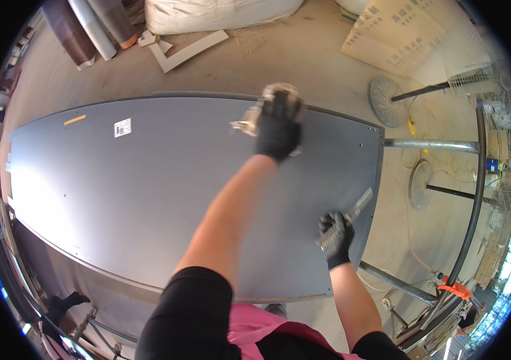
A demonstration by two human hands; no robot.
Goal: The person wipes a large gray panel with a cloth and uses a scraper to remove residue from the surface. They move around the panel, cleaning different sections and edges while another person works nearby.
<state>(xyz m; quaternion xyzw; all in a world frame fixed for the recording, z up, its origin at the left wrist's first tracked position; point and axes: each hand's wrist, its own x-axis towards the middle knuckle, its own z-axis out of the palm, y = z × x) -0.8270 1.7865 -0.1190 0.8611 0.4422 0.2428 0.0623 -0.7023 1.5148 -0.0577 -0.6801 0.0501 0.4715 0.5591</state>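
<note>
My left hand (278,130), in a black glove, is stretched out to the far long edge of a grey panel (170,189). It grips a crumpled light-brown rag (247,122), pressed over that edge and slightly blurred. Closer to me, over the panel's right end, my right hand (340,234), also gloved in black, is closed around a long, narrow, flat tool (361,203). Its tip points to the panel's right edge, and its exact kind is unclear. A white printed label (122,128) and an orange strip (75,119) are on the panel's far left part.
Tubular metal rails (435,145) extend from the panel's right end. An orange air blow gun (456,290) hangs there. Pedestal fan bases (385,101) stand on the floor. Across the panel are a white bulk sack (219,15), board offcuts (192,50), upright rolls (93,31) and a cardboard sheet (395,36).
</note>
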